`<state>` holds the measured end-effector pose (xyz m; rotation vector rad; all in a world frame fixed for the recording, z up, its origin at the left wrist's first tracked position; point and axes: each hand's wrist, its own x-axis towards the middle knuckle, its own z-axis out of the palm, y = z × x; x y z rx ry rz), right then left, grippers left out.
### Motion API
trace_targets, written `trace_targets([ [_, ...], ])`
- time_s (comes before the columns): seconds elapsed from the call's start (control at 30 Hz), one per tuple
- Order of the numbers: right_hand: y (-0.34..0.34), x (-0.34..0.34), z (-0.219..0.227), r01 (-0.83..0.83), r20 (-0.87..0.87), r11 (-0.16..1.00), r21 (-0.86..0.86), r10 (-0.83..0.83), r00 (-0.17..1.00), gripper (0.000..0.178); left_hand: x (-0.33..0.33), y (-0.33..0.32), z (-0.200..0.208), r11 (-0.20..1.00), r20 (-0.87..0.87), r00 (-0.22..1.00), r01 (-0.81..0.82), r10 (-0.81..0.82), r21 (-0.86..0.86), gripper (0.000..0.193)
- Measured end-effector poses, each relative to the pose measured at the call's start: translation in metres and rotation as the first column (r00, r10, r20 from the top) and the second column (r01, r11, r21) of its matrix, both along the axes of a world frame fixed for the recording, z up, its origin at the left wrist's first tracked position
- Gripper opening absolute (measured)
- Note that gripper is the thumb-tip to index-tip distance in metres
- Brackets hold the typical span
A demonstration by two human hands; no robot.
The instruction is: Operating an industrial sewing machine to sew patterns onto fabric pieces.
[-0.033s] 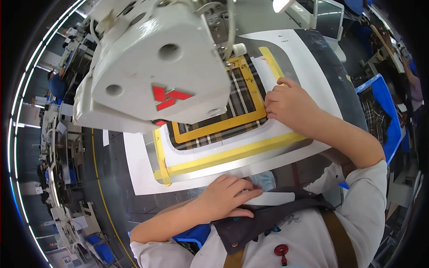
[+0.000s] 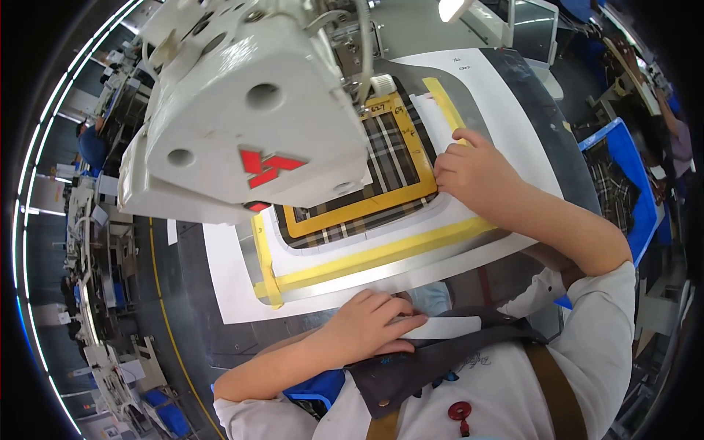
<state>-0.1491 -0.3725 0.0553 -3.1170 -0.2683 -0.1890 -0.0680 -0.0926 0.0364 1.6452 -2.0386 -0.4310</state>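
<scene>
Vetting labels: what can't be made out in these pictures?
All in head view:
Area beneath white machine head: hidden by it.
Yellow frame, plaid fabric: upper left behind that head.
Left hand: its back hides whether it grips white strip.
Distant worker in blue: hands too small.

The fabric (image 2: 387,158) is plaid, black, brown and grey crossed by white lines. Its frame (image 2: 367,207) is golden yellow with black markings, the tape (image 2: 381,251) paler yellow, the paper (image 2: 226,279) white, the plate (image 2: 468,103) silvery grey. The machine head (image 2: 213,125) is white with a red emblem (image 2: 253,160).
</scene>
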Motion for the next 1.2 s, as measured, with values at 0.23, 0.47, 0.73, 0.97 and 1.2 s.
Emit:
trace_targets([
  [0.23,-0.006,-0.024,-0.011,0.03,0.213,0.999,-0.027,-0.024,0.977,0.006,0.023,0.026,0.006,0.996,0.028,0.997,-0.071,0.073,-0.055,0.028],
  [0.47,-0.008,-0.036,0.0,0.121,0.187,0.976,0.182,-0.155,0.97,0.006,0.029,0.013,0.027,0.985,-0.04,0.985,-0.167,0.165,-0.047,0.038],
  [0.73,0.049,-0.074,0.031,-0.276,0.532,0.851,0.447,-0.006,0.846,0.009,0.014,-0.058,0.041,0.874,-0.17,0.929,-0.368,0.329,-0.319,0.044],
  [0.97,0.082,-0.071,0.026,-0.667,0.268,0.728,0.157,0.619,0.738,0.02,0.067,0.026,0.111,0.933,0.162,0.93,-0.296,0.331,-0.205,0.031],
  [1.2,0.098,-0.029,-0.006,-0.378,0.01,0.789,0.484,0.427,0.904,0.021,0.038,0.322,0.1,-0.037,0.601,-0.518,-0.775,0.609,-0.631,0.04],
])
